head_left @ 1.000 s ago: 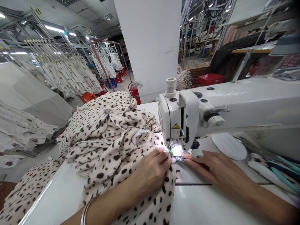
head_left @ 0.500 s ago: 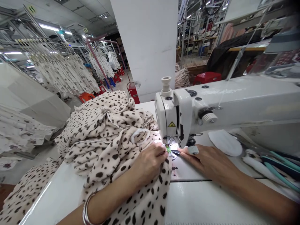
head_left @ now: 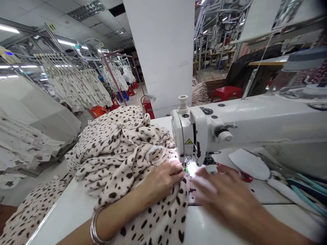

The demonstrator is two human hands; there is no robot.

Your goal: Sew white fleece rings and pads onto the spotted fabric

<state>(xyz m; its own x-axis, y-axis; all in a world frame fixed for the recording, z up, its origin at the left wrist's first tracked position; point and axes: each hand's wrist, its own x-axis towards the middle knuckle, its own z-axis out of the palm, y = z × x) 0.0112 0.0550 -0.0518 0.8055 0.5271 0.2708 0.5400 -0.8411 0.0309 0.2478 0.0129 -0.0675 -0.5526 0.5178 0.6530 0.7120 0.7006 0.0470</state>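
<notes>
Cream fabric with dark spots (head_left: 130,156) lies bunched left of the sewing machine (head_left: 187,136), one edge running to the presser foot. My left hand (head_left: 163,178) is closed on that edge, fingertips pinching it just left of the green-marked presser foot (head_left: 186,167). Smeared by motion, my right hand (head_left: 224,194) hovers over the machine bed right of the needle, fingers stretched forward and apart, with nothing visible in them. Behind it, partly hidden, lies a red-handled tool (head_left: 246,177), its exact kind unclear.
A white oval piece (head_left: 250,165) and teal-and-navy handled tools (head_left: 306,190) lie under the machine arm. Behind the table stand a white pillar (head_left: 163,58) and a red stool (head_left: 227,92). Hanging garments (head_left: 76,85) fill the left background.
My right hand has let go of the dark-tipped tool near the needle and shifted over the bed; a red-handled tool now shows behind it. My left hand keeps its pinch on the fabric.
</notes>
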